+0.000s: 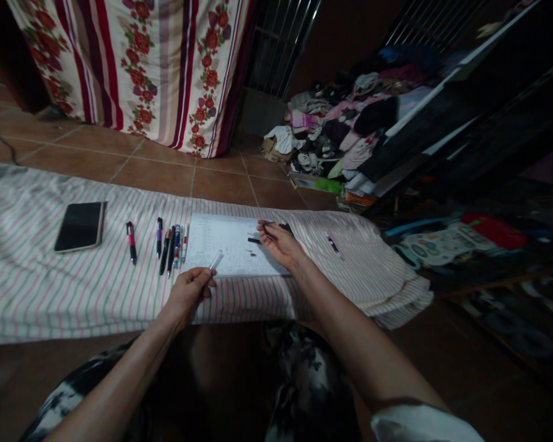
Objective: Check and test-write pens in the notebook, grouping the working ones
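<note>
My left hand (190,291) is closed around a clear pen barrel (215,260) at the near edge of a white printed sheet (225,245). My right hand (279,240) rests on the sheet's right side, fingers pinched on a thin dark piece I cannot make out. Small black pen parts (253,240) lie on the paper just left of that hand. The sheet lies on a pink-striped cloth (37,282) covering a low surface.
Several pens (170,245) lie in a row left of the sheet, with a red-and-black pen (131,242) further left and a dark phone (80,226) beyond. Another pen (334,245) lies to the right. A pile of clothes (332,135) and a floral curtain (156,67) stand behind.
</note>
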Demonstrator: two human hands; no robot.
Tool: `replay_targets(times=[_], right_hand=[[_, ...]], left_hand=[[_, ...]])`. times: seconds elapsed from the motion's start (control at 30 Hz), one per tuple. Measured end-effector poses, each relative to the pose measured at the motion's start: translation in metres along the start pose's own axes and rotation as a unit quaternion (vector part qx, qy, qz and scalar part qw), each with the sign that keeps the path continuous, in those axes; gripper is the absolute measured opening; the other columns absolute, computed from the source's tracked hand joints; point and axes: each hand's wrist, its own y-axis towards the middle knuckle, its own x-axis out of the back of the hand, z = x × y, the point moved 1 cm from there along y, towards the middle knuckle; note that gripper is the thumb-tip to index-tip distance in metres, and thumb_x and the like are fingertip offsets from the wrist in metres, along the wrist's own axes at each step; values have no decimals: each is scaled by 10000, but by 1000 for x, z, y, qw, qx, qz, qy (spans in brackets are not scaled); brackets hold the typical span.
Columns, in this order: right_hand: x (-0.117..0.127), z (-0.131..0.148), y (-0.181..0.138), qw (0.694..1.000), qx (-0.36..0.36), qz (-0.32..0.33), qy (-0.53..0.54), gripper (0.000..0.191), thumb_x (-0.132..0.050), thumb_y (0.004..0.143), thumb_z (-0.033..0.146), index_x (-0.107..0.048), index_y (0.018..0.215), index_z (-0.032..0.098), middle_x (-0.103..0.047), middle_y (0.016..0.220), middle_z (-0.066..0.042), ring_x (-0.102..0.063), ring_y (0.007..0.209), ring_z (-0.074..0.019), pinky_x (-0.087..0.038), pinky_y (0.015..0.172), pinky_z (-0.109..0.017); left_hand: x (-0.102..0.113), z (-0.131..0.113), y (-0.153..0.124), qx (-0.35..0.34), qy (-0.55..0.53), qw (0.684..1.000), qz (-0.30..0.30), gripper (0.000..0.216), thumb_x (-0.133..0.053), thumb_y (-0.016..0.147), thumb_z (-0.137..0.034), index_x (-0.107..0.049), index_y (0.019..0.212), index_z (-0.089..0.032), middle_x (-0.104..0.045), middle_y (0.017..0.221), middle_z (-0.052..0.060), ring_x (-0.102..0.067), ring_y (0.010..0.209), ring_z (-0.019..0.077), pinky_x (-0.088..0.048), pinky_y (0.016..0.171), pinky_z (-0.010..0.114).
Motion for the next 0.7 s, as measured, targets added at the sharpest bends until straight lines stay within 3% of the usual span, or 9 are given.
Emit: replay_targets(times=[0.2, 0.4, 0.7], right_hand=[[-10, 9, -30, 989, -2, 29, 148, 136, -683, 670, 152, -641, 793, 194, -618, 774, 14, -565, 700, -65, -479, 653, -157], [-25, 18, -56, 996, -23, 13, 84, 233, -729, 627, 337, -659, 763, 161, -581, 666, 28, -466, 542, -35, -381, 502, -155], [-38, 31, -71, 994, 106, -11, -29, 240, -647, 696, 402, -639, 747, 168, -624, 737, -13, -491, 619, -85, -356, 527, -207]], left_hand=[[-2, -6, -8, -5, -11, 1000, 21, 399, -711, 567, -458, -644, 746, -108, -573, 555, 0, -407, 405, 50, -228, 382, 178], [-4, -7, -12, -29, -53, 997, 54, 381, -749, 564, -399, -661, 800, -113, -594, 586, 3, -496, 489, 78, -359, 477, 196], [-4, -12, -20, -49, -48, 995, 68, 369, -770, 545, -377, -688, 795, -118, -587, 571, -6, -473, 498, 76, -365, 498, 209]])
